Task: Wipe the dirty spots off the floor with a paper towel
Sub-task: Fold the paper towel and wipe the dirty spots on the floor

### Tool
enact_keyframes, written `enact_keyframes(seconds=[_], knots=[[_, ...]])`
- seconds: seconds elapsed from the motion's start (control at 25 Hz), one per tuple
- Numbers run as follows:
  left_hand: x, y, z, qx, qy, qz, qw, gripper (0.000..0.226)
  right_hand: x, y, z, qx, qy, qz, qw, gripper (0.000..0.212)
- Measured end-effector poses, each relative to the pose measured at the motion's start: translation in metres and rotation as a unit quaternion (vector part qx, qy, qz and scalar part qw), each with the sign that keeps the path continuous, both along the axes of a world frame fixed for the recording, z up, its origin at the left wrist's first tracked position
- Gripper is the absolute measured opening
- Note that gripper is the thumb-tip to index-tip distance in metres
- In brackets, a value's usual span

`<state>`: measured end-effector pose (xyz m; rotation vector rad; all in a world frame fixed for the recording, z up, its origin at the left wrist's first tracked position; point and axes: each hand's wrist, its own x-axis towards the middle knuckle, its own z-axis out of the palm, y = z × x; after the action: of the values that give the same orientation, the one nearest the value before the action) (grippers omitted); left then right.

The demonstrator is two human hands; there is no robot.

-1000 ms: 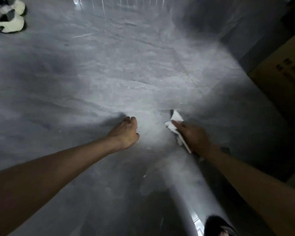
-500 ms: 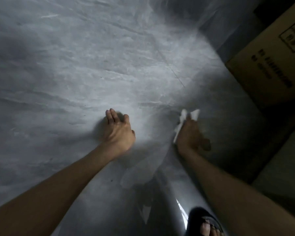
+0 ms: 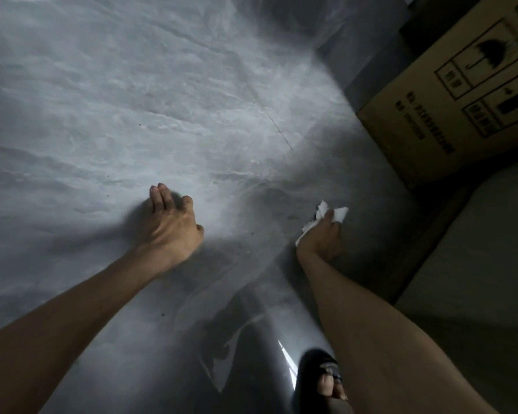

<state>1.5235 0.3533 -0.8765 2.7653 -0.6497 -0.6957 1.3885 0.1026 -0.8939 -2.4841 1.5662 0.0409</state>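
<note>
The grey marble-look floor (image 3: 132,115) fills the head view. My right hand (image 3: 322,237) presses a crumpled white paper towel (image 3: 335,215) against the floor at centre right, fingers closed over it. My left hand (image 3: 171,225) rests flat on the floor to the left, fingers spread forward, holding nothing. Small dark specks dot the floor: one (image 3: 139,124) far ahead, one (image 3: 162,314) near my left forearm, one (image 3: 251,233) between the hands. A faint smudge (image 3: 292,217) lies just left of the towel.
A brown cardboard box (image 3: 449,94) with printed symbols stands at the right, close to my right hand. A pale flat surface (image 3: 491,249) lies below it. My foot in a dark sandal (image 3: 326,380) is at the bottom edge.
The view has shifted right and closer; the shoes at top left are out of frame. My right hand with the towel has moved right, toward the box. My left hand now lies flat.
</note>
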Motion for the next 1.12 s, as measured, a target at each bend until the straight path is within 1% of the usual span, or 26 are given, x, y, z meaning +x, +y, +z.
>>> enact_keyframes(seconds=[0.04,0.08,0.2,0.24,0.28,0.32,0.4,0.44,0.52,0.56,0.64,0.72,0.8,0.84,0.88,0.92,0.96,1.04,1.08,1.12], knots=[[0.001,-0.001,0.001,-0.002,0.004,0.001,1.000,0.068,-0.001,0.008,0.000,0.010,-0.010,-0.006,1.000,0.065],[0.000,-0.001,0.002,-0.006,0.009,0.005,1.000,0.068,-0.004,0.021,-0.002,0.001,-0.013,0.016,1.000,0.063],[-0.002,-0.005,0.003,-0.010,0.012,0.009,1.000,0.067,-0.029,0.073,-0.007,-0.055,-0.001,0.141,0.989,0.051],[-0.003,-0.005,0.003,-0.005,0.010,0.010,1.000,0.068,-0.032,0.077,-0.005,-0.064,0.004,0.164,0.984,0.050],[-0.002,-0.004,0.002,-0.003,0.010,0.011,1.000,0.069,-0.028,0.069,-0.004,-0.068,0.005,0.154,0.986,0.050],[-0.001,-0.002,0.001,-0.004,0.014,0.010,1.000,0.069,-0.021,0.055,-0.003,-0.077,0.018,0.107,0.991,0.050],[0.003,0.002,-0.001,-0.013,0.020,0.008,1.000,0.068,-0.004,0.023,0.007,-0.020,0.032,-0.032,0.999,0.054],[0.005,0.004,-0.001,-0.016,0.025,0.008,1.000,0.067,0.002,0.011,0.012,-0.008,0.022,-0.106,0.994,0.052],[0.006,0.004,-0.001,-0.019,0.032,0.005,0.999,0.070,0.004,0.002,0.011,-0.061,-0.020,-0.229,0.971,0.044],[0.006,0.003,0.000,-0.018,0.036,0.002,0.999,0.071,0.003,0.005,0.008,-0.077,-0.027,-0.253,0.964,0.044],[0.004,-0.001,0.002,-0.018,0.039,0.003,0.999,0.074,-0.002,0.019,0.002,-0.063,-0.021,-0.239,0.969,0.047],[0.002,-0.006,0.004,-0.007,0.029,0.007,1.000,0.076,-0.015,0.038,-0.001,-0.049,-0.032,-0.191,0.980,0.045],[-0.002,-0.009,0.005,0.004,0.019,0.013,1.000,0.078,-0.035,0.061,-0.003,-0.057,-0.039,-0.064,0.996,0.047],[-0.003,-0.010,0.004,0.005,0.016,0.015,1.000,0.078,-0.044,0.069,-0.006,-0.064,-0.023,0.002,0.998,0.047],[-0.004,-0.010,0.002,0.005,0.016,0.017,1.000,0.078,-0.047,0.066,-0.007,-0.074,-0.009,0.039,0.996,0.046],[-0.003,-0.008,0.000,0.003,0.015,0.018,1.000,0.077,-0.043,0.056,-0.009,-0.064,-0.008,0.028,0.998,0.046],[-0.002,-0.005,-0.002,0.005,0.013,0.017,1.000,0.077,-0.037,0.039,-0.014,-0.054,-0.013,-0.008,0.998,0.049],[0.003,-0.001,-0.003,0.002,0.016,0.010,1.000,0.076,-0.022,0.006,-0.013,0.019,-0.002,-0.088,0.996,0.059],[0.005,0.000,-0.004,-0.002,0.023,0.008,1.000,0.075,-0.013,-0.005,-0.012,0.037,0.001,-0.112,0.993,0.062],[0.006,0.000,-0.005,-0.003,0.028,0.006,1.000,0.075,-0.003,-0.008,-0.013,0.037,-0.015,-0.117,0.992,0.063]])
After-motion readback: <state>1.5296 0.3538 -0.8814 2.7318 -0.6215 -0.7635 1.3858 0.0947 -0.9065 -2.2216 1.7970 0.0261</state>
